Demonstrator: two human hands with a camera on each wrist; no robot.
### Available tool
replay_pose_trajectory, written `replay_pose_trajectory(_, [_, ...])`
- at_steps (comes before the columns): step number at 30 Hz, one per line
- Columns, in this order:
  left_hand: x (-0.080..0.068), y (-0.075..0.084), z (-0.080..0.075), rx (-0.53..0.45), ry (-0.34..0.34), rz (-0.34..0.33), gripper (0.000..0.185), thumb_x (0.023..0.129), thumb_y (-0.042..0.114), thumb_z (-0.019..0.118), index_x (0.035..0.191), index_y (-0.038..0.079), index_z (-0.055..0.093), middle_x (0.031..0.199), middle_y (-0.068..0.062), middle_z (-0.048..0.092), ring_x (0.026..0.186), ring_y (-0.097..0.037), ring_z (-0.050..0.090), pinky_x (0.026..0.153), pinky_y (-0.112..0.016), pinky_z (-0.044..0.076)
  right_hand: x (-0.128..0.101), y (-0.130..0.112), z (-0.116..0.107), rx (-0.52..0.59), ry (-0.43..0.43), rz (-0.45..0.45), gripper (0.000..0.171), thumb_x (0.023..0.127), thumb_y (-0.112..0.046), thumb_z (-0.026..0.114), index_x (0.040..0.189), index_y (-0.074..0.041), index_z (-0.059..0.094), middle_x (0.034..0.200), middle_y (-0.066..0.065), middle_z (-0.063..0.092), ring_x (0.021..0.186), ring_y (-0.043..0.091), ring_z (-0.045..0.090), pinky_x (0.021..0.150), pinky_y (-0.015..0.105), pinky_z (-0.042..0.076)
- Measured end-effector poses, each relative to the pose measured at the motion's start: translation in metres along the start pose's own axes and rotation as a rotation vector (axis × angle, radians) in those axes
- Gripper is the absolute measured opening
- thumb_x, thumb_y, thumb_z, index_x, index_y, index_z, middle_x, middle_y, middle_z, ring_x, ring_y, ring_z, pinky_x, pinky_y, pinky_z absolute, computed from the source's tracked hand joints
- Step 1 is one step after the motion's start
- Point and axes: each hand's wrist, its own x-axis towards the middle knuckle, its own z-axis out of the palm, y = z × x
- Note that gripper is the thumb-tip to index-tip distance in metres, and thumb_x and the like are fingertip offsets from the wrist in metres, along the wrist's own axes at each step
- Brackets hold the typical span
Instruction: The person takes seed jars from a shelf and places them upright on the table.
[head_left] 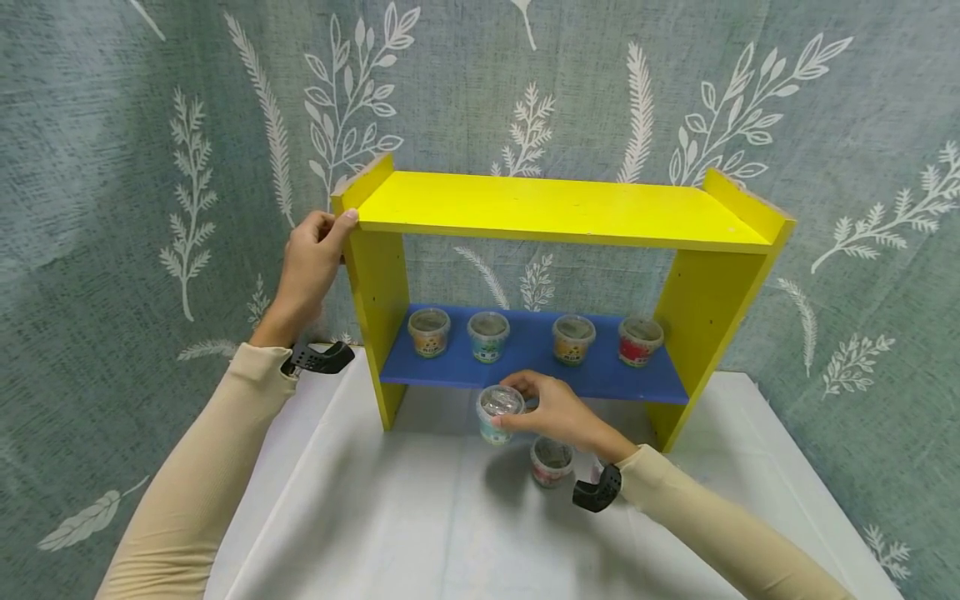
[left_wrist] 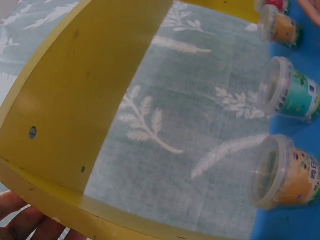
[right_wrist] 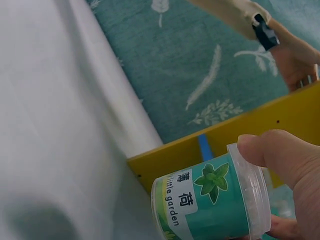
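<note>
My left hand [head_left: 309, 262] grips the upper left side of a yellow shelf unit [head_left: 555, 208], thumb at the front edge and fingers round the outside. In the left wrist view, its fingertips [left_wrist: 32, 222] show beneath the side panel. My right hand [head_left: 558, 412] holds a teal plastic cup [head_left: 492, 429] by its rim, in front of the blue shelf board [head_left: 525, 333]. The right wrist view shows a green leaf and "little garden" on this cup's label [right_wrist: 212, 185]. Below the right hand, a red-labelled cup [head_left: 551, 473] stands on the white table.
On the blue board stand an orange-labelled cup [head_left: 430, 337], a teal one [head_left: 487, 342], another orange one [head_left: 573, 343] and a red one [head_left: 639, 346]. A pale object [head_left: 597, 469] is partly hidden behind the right wrist. Patterned green cloth [head_left: 465, 92] hangs behind the unit.
</note>
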Motion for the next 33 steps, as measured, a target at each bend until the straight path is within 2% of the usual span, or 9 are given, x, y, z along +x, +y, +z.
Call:
replay_pose_trajectory(8, [0.000,0.000,0.001,0.008,0.000,-0.006,0.054,0.102,0.059,0.052,0.118,0.007,0.057,0.105,-0.005,0.056,0.091,-0.019,0.054,0.083,-0.031,0.047,0.001,0.011,0.002,-0.024,-0.002,0.021,0.066,0.083,-0.047,0.085,0.136,-0.017,0.061,0.123,-0.001,0.064,0.109,0.017,0.061,0.086,0.039,0.054])
replay_pose_trajectory(19, [0.001,-0.001,0.002,0.004,0.009,-0.011,0.052,0.102,0.058,0.053,0.115,0.008,0.056,0.103,-0.005,0.055,0.090,-0.020,0.053,0.082,-0.030,0.047,-0.001,0.027,0.015,-0.112,-0.003,-0.016,0.061,0.084,-0.046,0.085,0.132,-0.015,0.063,0.115,-0.004,0.066,0.103,0.014,0.062,0.086,0.037,0.053])
replay_pose_trajectory(33, [0.001,-0.002,0.002,-0.001,0.004,-0.005,0.050,0.103,0.056,0.052,0.115,0.008,0.057,0.105,-0.006,0.056,0.091,-0.018,0.055,0.082,-0.030,0.047,-0.001,0.033,0.021,-0.146,-0.016,-0.042,0.062,0.083,-0.045,0.086,0.131,-0.012,0.065,0.113,-0.004,0.068,0.106,0.016,0.065,0.090,0.041,0.053])
